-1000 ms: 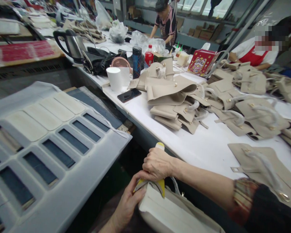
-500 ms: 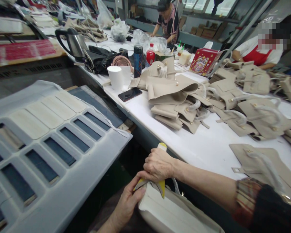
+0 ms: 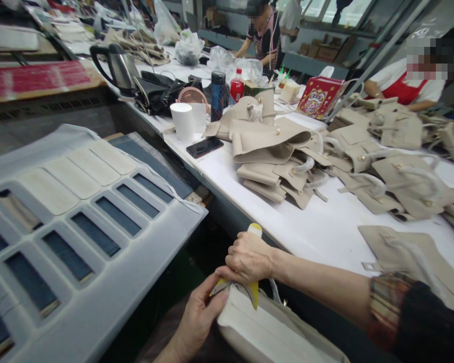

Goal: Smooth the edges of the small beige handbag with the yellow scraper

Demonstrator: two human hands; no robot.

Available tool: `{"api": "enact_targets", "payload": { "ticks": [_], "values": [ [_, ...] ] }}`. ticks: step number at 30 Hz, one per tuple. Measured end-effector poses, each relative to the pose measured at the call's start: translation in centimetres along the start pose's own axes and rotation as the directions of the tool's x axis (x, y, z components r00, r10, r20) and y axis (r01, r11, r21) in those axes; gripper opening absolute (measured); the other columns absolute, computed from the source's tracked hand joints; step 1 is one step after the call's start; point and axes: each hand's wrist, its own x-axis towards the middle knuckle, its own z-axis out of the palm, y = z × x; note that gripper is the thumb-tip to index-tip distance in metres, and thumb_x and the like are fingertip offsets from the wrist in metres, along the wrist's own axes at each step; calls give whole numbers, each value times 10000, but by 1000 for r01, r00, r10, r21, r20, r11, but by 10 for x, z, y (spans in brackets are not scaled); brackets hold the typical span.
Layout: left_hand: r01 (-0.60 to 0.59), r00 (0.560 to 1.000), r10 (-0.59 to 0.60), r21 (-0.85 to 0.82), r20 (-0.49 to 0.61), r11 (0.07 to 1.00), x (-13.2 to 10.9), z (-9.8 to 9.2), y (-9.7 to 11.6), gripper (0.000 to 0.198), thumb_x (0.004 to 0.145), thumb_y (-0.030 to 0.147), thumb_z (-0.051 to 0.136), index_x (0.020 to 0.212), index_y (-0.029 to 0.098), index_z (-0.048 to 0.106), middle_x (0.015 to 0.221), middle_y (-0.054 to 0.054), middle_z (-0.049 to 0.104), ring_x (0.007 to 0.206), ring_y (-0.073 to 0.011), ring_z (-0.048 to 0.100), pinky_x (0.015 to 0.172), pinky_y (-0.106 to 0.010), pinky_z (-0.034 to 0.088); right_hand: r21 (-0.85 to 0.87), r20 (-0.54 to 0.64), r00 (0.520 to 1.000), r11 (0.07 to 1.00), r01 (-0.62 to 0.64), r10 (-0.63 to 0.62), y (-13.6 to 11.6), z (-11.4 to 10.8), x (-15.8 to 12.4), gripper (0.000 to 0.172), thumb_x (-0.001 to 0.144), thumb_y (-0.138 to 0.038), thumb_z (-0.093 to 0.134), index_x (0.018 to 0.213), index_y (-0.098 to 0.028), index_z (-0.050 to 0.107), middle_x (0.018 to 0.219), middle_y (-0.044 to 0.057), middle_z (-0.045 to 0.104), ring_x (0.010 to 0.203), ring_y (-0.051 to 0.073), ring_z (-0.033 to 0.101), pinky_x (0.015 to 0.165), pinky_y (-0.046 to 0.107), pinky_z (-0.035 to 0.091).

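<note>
A beige handbag (image 3: 272, 322) lies at the lower middle with its pale bottom panel facing up. My right hand (image 3: 247, 257) is closed around a yellow-and-white tool (image 3: 255, 229) whose rounded end sticks up above the fist. Below the fist, the tool's yellow pointed edges (image 3: 254, 295) spread over the bag's near corner, with grey between them. I cannot make out the tool's exact kind. My left hand (image 3: 200, 312) pinches that same corner, thumb on the panel and fingertips against my right hand. The fingers hide part of the corner.
On the left, a grey board (image 3: 136, 272) has rectangular slots and several pale panels. The white table (image 3: 318, 232) carries piled beige bag pieces (image 3: 268, 146), a phone (image 3: 204, 147), a paper cup (image 3: 182, 121), a flask (image 3: 217, 96) and a kettle (image 3: 119, 70). Other people work farther back.
The view has shifted slightly. Both hands, the tool and the bag keep nearly the same position against each other. Another person has come into sight at the back.
</note>
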Motion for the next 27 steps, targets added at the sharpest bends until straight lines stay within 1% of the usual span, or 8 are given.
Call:
{"api": "enact_targets", "payload": {
  "ticks": [3,5,9,13,16,19,23,27],
  "values": [
    [16,1000,-16,129,-5,991,-3,-3,1,485,898,504,605,1252,175,640,1059,-43,689,958,-229,604,854,-250,474,8,-10,1000,1000,-16,16,-2,0,-1,607,1011,-504,305,609,-175,618,577,48,661,532,186,628,526,335,208],
    [11,1000,-12,188,4,982,-4,-4,4,516,902,521,586,1266,158,637,1007,-53,696,956,-243,613,906,-281,477,10,-14,999,999,-31,31,-4,1,-3,603,1013,-497,306,611,-173,617,579,49,662,528,185,623,525,333,204],
    [-15,1000,12,242,14,970,-4,-6,8,537,906,523,579,1317,178,607,1157,-83,681,1113,-295,592,1109,-389,373,30,-17,998,998,-55,56,-7,2,-5,592,1015,-479,314,616,-170,624,592,51,669,523,178,610,527,327,203],
    [-4,1000,2,298,9,955,-5,-8,9,484,915,517,568,1307,238,619,1350,-68,594,1281,-330,491,1164,-446,311,54,-8,995,994,-95,96,-10,4,-8,622,1024,-473,276,624,-166,640,610,62,682,543,174,615,541,327,208],
    [-3,1000,-3,356,16,934,-7,-8,12,457,926,508,556,1316,276,607,1372,-34,578,1360,-336,408,1168,-464,312,73,12,991,988,-134,134,-15,5,-11,632,1025,-473,271,627,-162,649,611,68,683,546,173,616,546,330,201],
    [-65,997,47,419,53,905,-7,-6,17,416,951,486,526,1299,278,620,1314,-25,623,1364,-325,413,1194,-463,271,78,40,981,978,-194,191,-22,5,-17,633,1025,-479,270,626,-164,646,615,68,685,545,170,610,544,332,178],
    [-179,981,128,423,148,888,-6,-7,21,380,989,435,484,1334,307,577,1311,3,625,1330,-264,470,1236,-418,157,100,66,952,947,-304,298,-38,4,-28,638,1030,-482,248,641,-175,650,636,57,692,539,161,594,542,335,146],
    [-145,973,78,317,215,937,-1,-14,21,383,973,472,511,1302,299,603,1323,-4,615,1333,-269,465,1241,-421,78,120,72,913,905,-408,402,-53,4,-41,633,1039,-446,246,633,-162,638,640,55,692,515,137,566,536,338,126]
  ]
}}
